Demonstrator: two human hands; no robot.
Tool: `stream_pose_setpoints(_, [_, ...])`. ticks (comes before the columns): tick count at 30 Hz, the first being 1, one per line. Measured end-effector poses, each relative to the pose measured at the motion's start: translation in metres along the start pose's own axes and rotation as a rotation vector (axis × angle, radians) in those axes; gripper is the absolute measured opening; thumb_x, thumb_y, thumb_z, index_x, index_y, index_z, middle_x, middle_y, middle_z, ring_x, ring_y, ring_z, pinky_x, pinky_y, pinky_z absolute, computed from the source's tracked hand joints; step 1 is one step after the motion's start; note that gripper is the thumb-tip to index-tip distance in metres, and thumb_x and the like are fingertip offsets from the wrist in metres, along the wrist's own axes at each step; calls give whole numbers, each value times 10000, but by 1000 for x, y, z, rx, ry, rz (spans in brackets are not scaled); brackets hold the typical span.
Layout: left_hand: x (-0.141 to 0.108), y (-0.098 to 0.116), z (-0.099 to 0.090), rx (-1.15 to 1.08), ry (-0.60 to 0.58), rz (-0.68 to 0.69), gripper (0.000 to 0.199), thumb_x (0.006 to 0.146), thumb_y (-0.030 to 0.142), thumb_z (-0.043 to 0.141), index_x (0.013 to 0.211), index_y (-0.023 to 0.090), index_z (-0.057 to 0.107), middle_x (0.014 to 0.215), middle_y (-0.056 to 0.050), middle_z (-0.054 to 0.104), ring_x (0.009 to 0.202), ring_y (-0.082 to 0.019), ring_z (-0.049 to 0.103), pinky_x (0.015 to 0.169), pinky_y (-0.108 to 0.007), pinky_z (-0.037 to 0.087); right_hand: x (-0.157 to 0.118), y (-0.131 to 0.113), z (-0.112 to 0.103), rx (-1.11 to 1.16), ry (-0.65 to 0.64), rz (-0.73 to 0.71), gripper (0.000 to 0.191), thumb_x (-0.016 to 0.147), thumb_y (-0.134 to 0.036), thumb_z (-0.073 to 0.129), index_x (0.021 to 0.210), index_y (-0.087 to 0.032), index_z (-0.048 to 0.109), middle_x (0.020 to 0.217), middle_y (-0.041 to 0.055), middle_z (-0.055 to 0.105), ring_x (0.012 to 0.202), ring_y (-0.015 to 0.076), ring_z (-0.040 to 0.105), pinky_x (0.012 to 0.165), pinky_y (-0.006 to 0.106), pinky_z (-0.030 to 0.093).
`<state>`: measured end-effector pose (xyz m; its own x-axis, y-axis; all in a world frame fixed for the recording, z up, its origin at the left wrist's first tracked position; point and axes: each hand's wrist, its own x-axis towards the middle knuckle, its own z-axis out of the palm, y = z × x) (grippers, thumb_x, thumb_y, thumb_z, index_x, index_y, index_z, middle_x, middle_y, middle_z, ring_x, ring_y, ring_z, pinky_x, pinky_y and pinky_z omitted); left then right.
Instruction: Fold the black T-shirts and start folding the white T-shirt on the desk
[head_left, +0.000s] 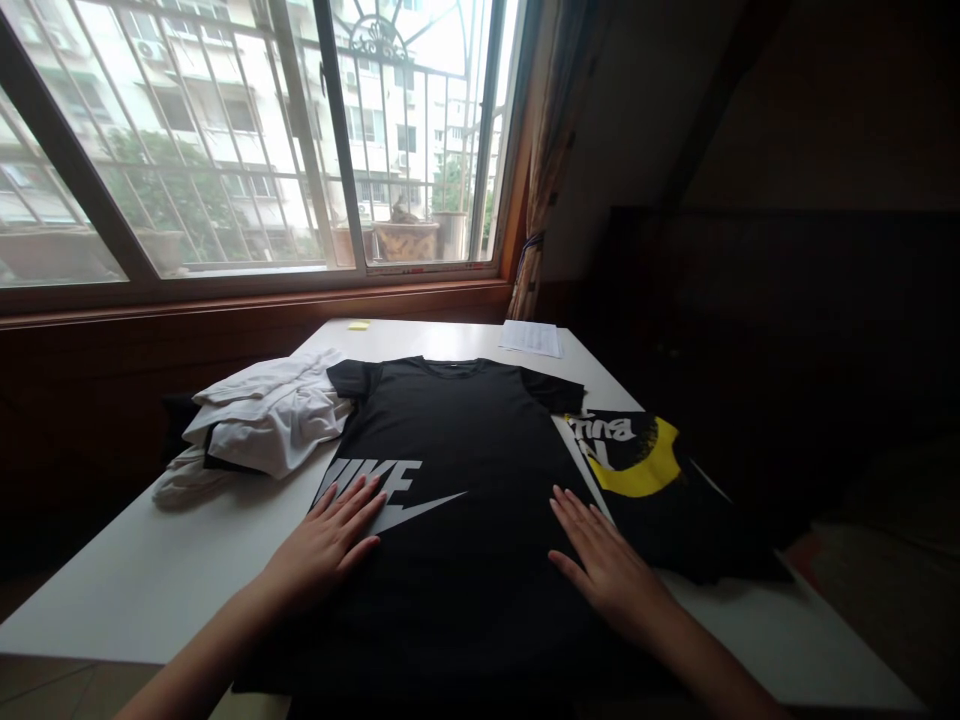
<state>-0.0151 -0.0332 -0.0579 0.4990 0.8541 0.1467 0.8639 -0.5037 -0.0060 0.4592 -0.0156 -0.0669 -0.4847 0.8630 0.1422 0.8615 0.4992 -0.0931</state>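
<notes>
A black T-shirt (465,430) with a grey logo lies spread face up, its collar toward the window and its sleeves out to both sides. My left hand (334,535) rests flat on the shirt's left side, fingers stretched over the grey lettering. On the right side of the same shirt lies my right hand (600,560), also flat, with the thumb apart from the fingers. Neither hand grips anything. The lower hem of the shirt is dark and hangs at the near edge of the table.
The shirt lies on a white table (142,570). Crumpled white clothes (277,410) are piled at the left. A black garment with a yellow print (637,470) lies at the right. Papers (531,338) and a yellow note (359,326) are at the far end, below a barred window (405,130).
</notes>
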Motion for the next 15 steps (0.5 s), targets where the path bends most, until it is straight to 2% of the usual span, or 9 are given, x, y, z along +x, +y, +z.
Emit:
stream_pose_setpoints(10, [-3,8,-6,42,-17,28,659,1027,590,371,1592,406,87,1667,19,167,1525,-284,226,1243,-497,153,-5,-5,1,-22,3,0,720,1020,-583,370,1611,-210,195,1662,71,179,1520,265,230,1227,495,287])
stream_pose_setpoints(15, [-8,12,-10,49,8,40,662,1020,605,376,1589,409,102,1661,20,208,1514,-289,260,1237,-503,172,-12,-5,2,-9,13,-2,719,1017,-578,379,1615,-240,165,1663,59,176,1516,271,240,1221,505,295])
